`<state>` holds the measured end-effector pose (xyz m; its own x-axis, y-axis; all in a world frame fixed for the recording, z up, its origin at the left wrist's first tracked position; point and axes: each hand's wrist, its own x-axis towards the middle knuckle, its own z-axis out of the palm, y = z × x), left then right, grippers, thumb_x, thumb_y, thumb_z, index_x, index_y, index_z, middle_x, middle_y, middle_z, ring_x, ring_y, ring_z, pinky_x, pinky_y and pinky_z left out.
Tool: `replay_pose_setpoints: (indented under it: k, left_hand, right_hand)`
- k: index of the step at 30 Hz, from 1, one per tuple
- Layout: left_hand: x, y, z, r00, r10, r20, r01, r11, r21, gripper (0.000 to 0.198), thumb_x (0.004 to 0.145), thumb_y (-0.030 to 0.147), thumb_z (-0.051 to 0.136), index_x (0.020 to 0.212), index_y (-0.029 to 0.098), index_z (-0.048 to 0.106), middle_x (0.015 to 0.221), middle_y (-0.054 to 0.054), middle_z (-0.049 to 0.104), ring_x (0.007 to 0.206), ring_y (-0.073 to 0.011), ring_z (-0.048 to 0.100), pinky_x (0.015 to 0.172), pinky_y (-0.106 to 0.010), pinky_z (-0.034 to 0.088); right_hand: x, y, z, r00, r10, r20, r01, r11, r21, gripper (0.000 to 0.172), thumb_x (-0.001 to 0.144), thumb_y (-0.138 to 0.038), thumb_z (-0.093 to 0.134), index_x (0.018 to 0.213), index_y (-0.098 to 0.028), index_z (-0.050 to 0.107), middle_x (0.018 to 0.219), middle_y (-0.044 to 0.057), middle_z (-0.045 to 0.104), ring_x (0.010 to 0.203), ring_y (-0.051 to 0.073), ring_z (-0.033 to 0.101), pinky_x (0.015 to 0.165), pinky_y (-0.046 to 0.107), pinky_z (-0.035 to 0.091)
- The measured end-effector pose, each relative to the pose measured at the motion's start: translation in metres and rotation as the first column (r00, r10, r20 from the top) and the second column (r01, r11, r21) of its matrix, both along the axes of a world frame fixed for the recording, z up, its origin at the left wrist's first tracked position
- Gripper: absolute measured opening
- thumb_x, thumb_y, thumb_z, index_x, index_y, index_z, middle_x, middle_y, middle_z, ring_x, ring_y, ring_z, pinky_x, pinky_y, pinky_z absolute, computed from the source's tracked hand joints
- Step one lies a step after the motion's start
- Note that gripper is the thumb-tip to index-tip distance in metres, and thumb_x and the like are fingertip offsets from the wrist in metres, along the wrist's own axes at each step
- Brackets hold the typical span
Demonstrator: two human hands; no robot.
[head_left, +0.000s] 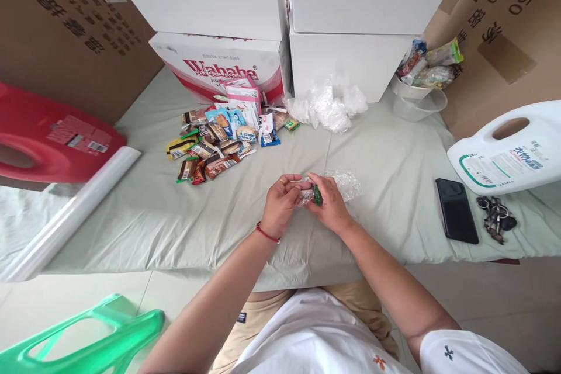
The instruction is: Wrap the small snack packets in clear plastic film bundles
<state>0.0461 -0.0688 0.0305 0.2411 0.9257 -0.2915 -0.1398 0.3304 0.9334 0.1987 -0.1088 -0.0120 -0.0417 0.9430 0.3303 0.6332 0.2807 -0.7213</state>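
Observation:
Both hands meet over the near middle of the cloth-covered table. My left hand [283, 201], with a red cord at the wrist, is closed on one end of a small snack packet [317, 195] with a green part. From the other side, my right hand [331, 204] curls its fingers around the same packet. Clear plastic wrap [346, 185] covers part of the packet and trails out to the right beyond my right hand. My fingers hide most of the packet, so its print cannot be read.
A pile of wrapped snacks [219, 140] lies left of centre. Crumpled clear plastic [331, 108] sits at the back. To the right are bowls [418, 99] with wrapped snacks, a phone [456, 210], keys [497, 219] and a white jug [508, 146]. A plastic roll [74, 210] and red jug [56, 134] stand left.

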Motion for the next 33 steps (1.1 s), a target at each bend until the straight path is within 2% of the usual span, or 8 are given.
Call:
replay_pose_setpoints:
  k: [6, 12, 14, 17, 19, 23, 29, 33]
  left_hand:
    - [-0.006, -0.010, -0.032, 0.953, -0.019, -0.303, 0.131, 0.926, 0.353, 0.034, 0.094, 0.033, 0.060, 0.123, 0.022, 0.071, 0.120, -0.008, 0.078, 0.107, -0.0215, 0.073, 0.090, -0.034, 0.057]
    - [-0.007, -0.015, -0.033, 0.721, 0.185, -0.668, 0.337, 0.748, 0.571, 0.027, 0.100, 0.040, 0.060, 0.117, 0.030, 0.079, 0.137, -0.007, 0.072, 0.119, -0.0272, 0.067, 0.107, -0.047, 0.047]
    - [-0.007, -0.011, -0.032, 0.651, 0.231, -0.723, 0.376, 0.730, 0.571, 0.023, 0.095, 0.042, 0.069, 0.111, 0.033, 0.080, 0.140, -0.005, 0.071, 0.129, -0.0306, 0.058, 0.115, -0.052, 0.038]
    - [-0.007, -0.006, -0.032, 0.617, 0.184, -0.765, 0.436, 0.730, 0.527, 0.025, 0.095, 0.041, 0.069, 0.118, 0.034, 0.077, 0.136, -0.003, 0.072, 0.141, -0.0298, 0.049, 0.125, -0.058, 0.019]
    - [-0.006, -0.005, -0.033, 0.610, 0.129, -0.781, 0.476, 0.729, 0.492, 0.030, 0.098, 0.040, 0.065, 0.126, 0.034, 0.072, 0.137, -0.004, 0.071, 0.142, -0.0284, 0.050, 0.127, -0.061, 0.011]
    - [-0.005, -0.005, -0.034, 0.592, 0.111, -0.798, 0.498, 0.728, 0.471, 0.034, 0.099, 0.042, 0.062, 0.132, 0.034, 0.069, 0.143, -0.006, 0.067, 0.148, -0.0302, 0.044, 0.127, -0.064, 0.009]
    - [-0.003, -0.005, -0.037, 0.594, 0.142, -0.792, 0.476, 0.731, 0.489, 0.034, 0.097, 0.043, 0.065, 0.129, 0.035, 0.071, 0.144, -0.006, 0.066, 0.151, -0.0315, 0.039, 0.127, -0.063, 0.012]
    - [-0.004, -0.004, -0.039, 0.600, 0.140, -0.788, 0.476, 0.729, 0.492, 0.035, 0.096, 0.043, 0.066, 0.129, 0.035, 0.071, 0.141, -0.006, 0.067, 0.150, -0.0310, 0.041, 0.128, -0.063, 0.011]
  right_hand:
    - [0.001, 0.000, 0.003, 0.998, -0.001, -0.058, -0.002, 0.998, -0.062, 0.066, 0.088, -0.021, 0.068, 0.150, -0.029, 0.049, 0.131, 0.010, 0.066, 0.124, 0.029, 0.056, 0.107, 0.051, 0.050]
    - [0.017, -0.007, 0.007, 0.964, 0.038, -0.262, -0.060, 0.995, -0.078, 0.050, 0.097, -0.026, 0.057, 0.146, -0.028, 0.050, 0.139, 0.010, 0.064, 0.129, 0.023, 0.061, 0.110, 0.043, 0.051]
    - [0.028, -0.008, 0.006, 0.954, -0.151, -0.258, 0.143, 0.988, -0.050, 0.037, 0.101, -0.032, 0.051, 0.136, -0.025, 0.056, 0.134, 0.011, 0.065, 0.120, 0.022, 0.064, 0.102, 0.040, 0.055]
    - [0.051, -0.006, 0.004, 0.851, -0.521, -0.062, 0.524, 0.851, 0.036, 0.036, 0.101, -0.042, 0.049, 0.129, -0.022, 0.060, 0.125, 0.015, 0.066, 0.116, 0.027, 0.060, 0.097, 0.045, 0.054]
    - [0.064, -0.002, 0.002, 0.777, -0.616, 0.128, 0.617, 0.786, 0.036, 0.046, 0.097, -0.051, 0.053, 0.129, -0.018, 0.062, 0.119, 0.018, 0.067, 0.115, 0.032, 0.057, 0.098, 0.051, 0.050]
    - [0.075, 0.008, 0.004, 0.822, -0.471, 0.320, 0.545, 0.814, -0.201, 0.048, 0.088, -0.063, 0.063, 0.106, -0.020, 0.071, 0.091, 0.011, 0.069, 0.097, 0.030, 0.059, 0.092, 0.046, 0.049]
    - [0.076, 0.014, 0.017, 0.905, -0.404, 0.132, 0.425, 0.871, -0.245, 0.030, 0.083, -0.052, 0.065, 0.081, -0.023, 0.067, 0.100, 0.008, 0.065, 0.088, 0.022, 0.060, 0.087, 0.038, 0.049]
    - [0.078, 0.016, 0.023, 0.900, -0.435, -0.007, 0.400, 0.834, -0.381, 0.037, 0.084, -0.059, 0.065, 0.090, -0.022, 0.065, 0.089, 0.005, 0.068, 0.077, 0.019, 0.061, 0.075, 0.033, 0.049]
